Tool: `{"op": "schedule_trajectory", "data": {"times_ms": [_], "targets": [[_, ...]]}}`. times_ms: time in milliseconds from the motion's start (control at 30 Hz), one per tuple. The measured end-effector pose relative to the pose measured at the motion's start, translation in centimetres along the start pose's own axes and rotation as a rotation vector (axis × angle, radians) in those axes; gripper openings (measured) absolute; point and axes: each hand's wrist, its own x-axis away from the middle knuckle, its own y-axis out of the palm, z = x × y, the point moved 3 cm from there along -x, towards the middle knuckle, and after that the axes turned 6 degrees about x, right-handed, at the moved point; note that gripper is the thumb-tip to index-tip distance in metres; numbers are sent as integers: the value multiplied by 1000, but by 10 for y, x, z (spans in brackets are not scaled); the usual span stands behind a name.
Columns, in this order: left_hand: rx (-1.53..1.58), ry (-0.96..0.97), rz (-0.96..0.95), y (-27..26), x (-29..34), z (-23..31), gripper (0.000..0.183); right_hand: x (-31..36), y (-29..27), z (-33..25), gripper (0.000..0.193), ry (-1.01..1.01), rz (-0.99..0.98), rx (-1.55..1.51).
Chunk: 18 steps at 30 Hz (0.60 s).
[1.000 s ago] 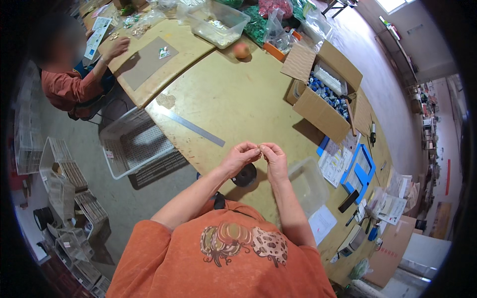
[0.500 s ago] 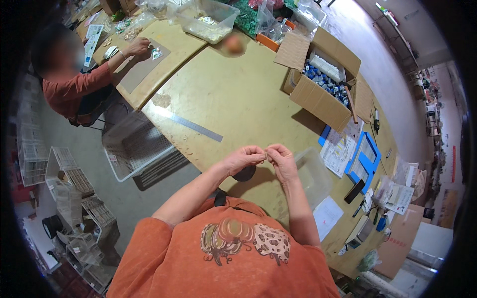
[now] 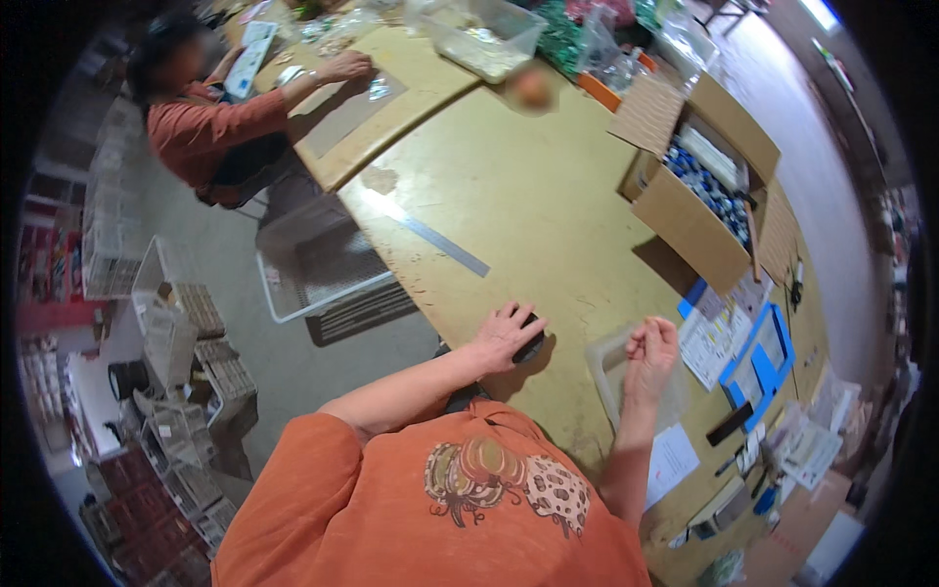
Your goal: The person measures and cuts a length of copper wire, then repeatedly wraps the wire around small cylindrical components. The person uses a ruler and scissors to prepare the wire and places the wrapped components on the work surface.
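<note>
My left hand [image 3: 502, 338] lies over a dark round object [image 3: 532, 344] at the near edge of the table, its fingers spread across the top. The hand covers most of that object, so I cannot tell its kind. My right hand [image 3: 652, 354] is raised over a translucent plastic tub [image 3: 604, 377] with its fingers drawn together. Whatever may be between those fingertips is too small to make out.
A steel ruler [image 3: 445, 247] lies on the table [image 3: 509, 176]. An open cardboard box [image 3: 690, 223] of small blue parts stands at the right, near a blue frame [image 3: 758, 364] and printed sheets [image 3: 719, 338]. A co-worker [image 3: 220, 137] sits far left, by a plastic crate [image 3: 323, 259].
My hands were together at the fingertips and have parted. The left has come down onto the dark round object; the right has moved right over the tub. The view has shifted.
</note>
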Motion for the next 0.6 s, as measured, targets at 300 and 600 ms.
{"op": "schedule_trajectory", "data": {"times_ms": [300,600], "targets": [[393,-304,394,-32,100,-36,78,45,37,-26,7,-79,-156,20],[553,-507,375,-33,213,-124,84,95,180,10,7,-47,-426,116]]}}
